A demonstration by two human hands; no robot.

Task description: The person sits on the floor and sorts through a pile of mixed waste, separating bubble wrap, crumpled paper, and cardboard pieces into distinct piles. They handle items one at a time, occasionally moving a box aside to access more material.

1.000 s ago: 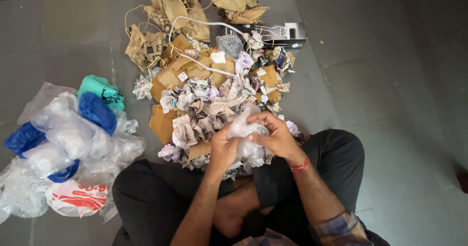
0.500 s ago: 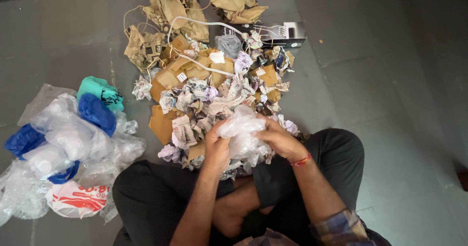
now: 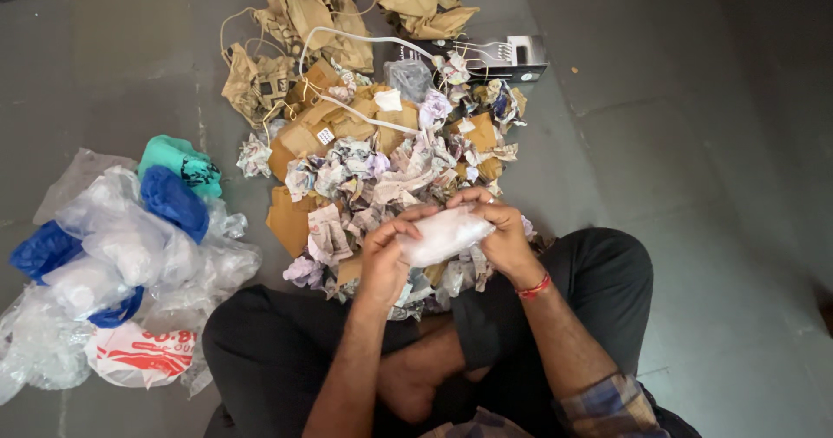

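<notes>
I see both hands raised over the near edge of a heap of waste on the grey tiled floor (image 3: pixel 694 143). My left hand (image 3: pixel 384 260) has its fingers curled and pinched on the left end of a clear plastic bag (image 3: pixel 444 234), squeezed into a whitish roll. My right hand (image 3: pixel 501 234) grips the right end of the same bag, thumb and fingers closed over it. A red thread band (image 3: pixel 534 290) sits on the right wrist. The bag hangs between the two hands, just above the crumpled paper and close in front of the crossed legs in black trousers (image 3: pixel 286 342).

Beyond the hands lies the pile of crumpled newspaper scraps (image 3: pixel 373 182), mixed with pieces of brown cardboard (image 3: pixel 291 217). Farther off are crushed brown paper bags (image 3: pixel 317 8) with cord handles, a white cable (image 3: pixel 347 39) looping across them, and a black box (image 3: pixel 512 56) with white plastic forks (image 3: pixel 486 53) lying on it.

Well apart on the left sits a separate heap of plastic bags (image 3: pixel 130 247): clear ones, blue ones (image 3: pixel 173 199), a teal one (image 3: pixel 173 156) at the far side and a white one with red print (image 3: pixel 134 351) at the near side.
</notes>
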